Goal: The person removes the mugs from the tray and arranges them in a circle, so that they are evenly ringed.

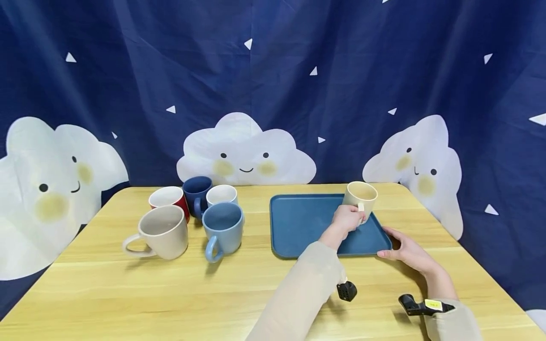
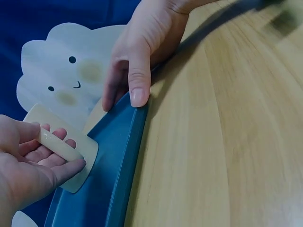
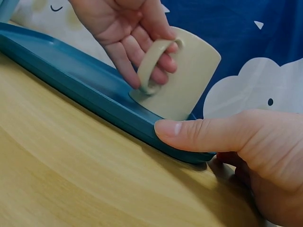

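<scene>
My left hand (image 1: 349, 219) grips the handle of a cream mug (image 1: 366, 192). In the right wrist view, the mug's base is down inside the right end of the blue tray (image 3: 71, 66); whether it touches the tray floor I cannot tell. The left wrist view shows my left fingers (image 2: 52, 153) passing through the handle loop. At the tray's near right corner, my right hand (image 1: 409, 251) holds the rim. Its thumb (image 3: 189, 134) lies along the near edge while the other fingers go round the right side, partly hidden.
Left of the tray stands a group of mugs: a beige one (image 1: 166, 233), a light blue one (image 1: 223, 232), a dark blue one (image 1: 197, 187), a red one with white inside (image 1: 168, 196) and a white-rimmed one (image 1: 222, 193). A cloud-patterned curtain (image 1: 273, 85) hangs behind the wooden table (image 1: 170, 298).
</scene>
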`<state>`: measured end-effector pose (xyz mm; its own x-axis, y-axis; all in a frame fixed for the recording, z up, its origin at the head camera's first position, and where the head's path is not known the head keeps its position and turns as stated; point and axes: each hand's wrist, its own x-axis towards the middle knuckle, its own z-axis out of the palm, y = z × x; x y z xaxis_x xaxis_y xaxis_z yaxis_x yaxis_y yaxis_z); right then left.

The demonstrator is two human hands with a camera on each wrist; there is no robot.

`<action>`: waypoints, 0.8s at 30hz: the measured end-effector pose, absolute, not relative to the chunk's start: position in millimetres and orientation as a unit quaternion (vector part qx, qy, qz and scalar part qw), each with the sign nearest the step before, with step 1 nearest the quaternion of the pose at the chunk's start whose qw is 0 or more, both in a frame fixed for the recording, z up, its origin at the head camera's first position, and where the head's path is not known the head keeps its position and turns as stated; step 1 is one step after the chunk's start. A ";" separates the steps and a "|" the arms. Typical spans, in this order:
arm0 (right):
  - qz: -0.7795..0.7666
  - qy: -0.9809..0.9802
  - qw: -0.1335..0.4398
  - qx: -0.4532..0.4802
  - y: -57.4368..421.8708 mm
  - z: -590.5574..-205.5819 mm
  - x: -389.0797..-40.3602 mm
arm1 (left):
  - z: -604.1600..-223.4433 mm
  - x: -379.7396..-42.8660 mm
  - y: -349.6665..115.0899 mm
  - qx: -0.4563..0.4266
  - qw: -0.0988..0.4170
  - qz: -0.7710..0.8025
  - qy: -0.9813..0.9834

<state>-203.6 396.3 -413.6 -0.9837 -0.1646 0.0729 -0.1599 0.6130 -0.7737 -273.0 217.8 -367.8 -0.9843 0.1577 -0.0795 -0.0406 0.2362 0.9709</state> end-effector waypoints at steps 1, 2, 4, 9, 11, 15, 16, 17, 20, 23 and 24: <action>-0.425 0.901 0.002 -0.091 396.4 -412.9 -203.7 | -366.9 -272.7 216.7 0.036 0.081 0.612 0.786; -0.420 0.903 0.002 -0.091 396.3 -412.3 -203.7 | -366.0 -272.5 215.6 0.032 0.083 0.609 0.788; -0.416 0.905 0.005 -0.090 396.4 -411.5 -203.2 | -364.6 -271.9 213.4 0.028 0.092 0.604 0.791; -0.414 0.906 0.009 -0.084 397.5 -411.0 -202.5 | -362.3 -270.5 208.0 0.038 0.111 0.615 0.780; -0.413 0.907 0.009 -0.083 397.7 -411.1 -203.1 | -361.9 -269.9 205.6 0.049 0.108 0.614 0.781; -0.413 0.907 0.009 -0.083 397.8 -410.9 -203.8 | -360.2 -266.9 200.0 0.069 0.105 0.600 0.790; -0.414 0.907 0.009 -0.083 397.7 -410.6 -203.7 | -359.2 -265.7 198.6 0.074 0.107 0.600 0.789; -0.415 0.906 0.009 -0.082 397.6 -410.2 -203.6 | -357.7 -264.3 197.0 0.081 0.108 0.599 0.789; -0.418 0.905 0.010 -0.081 396.6 -409.3 -203.2 | -350.9 -259.7 191.4 0.101 0.106 0.594 0.791; -0.422 0.902 0.014 -0.084 394.9 -409.0 -203.1 | -340.7 -254.3 182.8 0.121 0.097 0.585 0.796; -0.423 0.902 0.015 -0.085 394.5 -409.1 -203.2 | -336.8 -252.3 179.3 0.126 0.094 0.584 0.796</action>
<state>-203.2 394.5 -409.1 -0.9850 -0.1667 0.0450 -0.1413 0.6280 -0.7653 -252.3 179.3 -336.8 -0.9504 0.3110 -0.0025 0.0907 0.2849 0.9543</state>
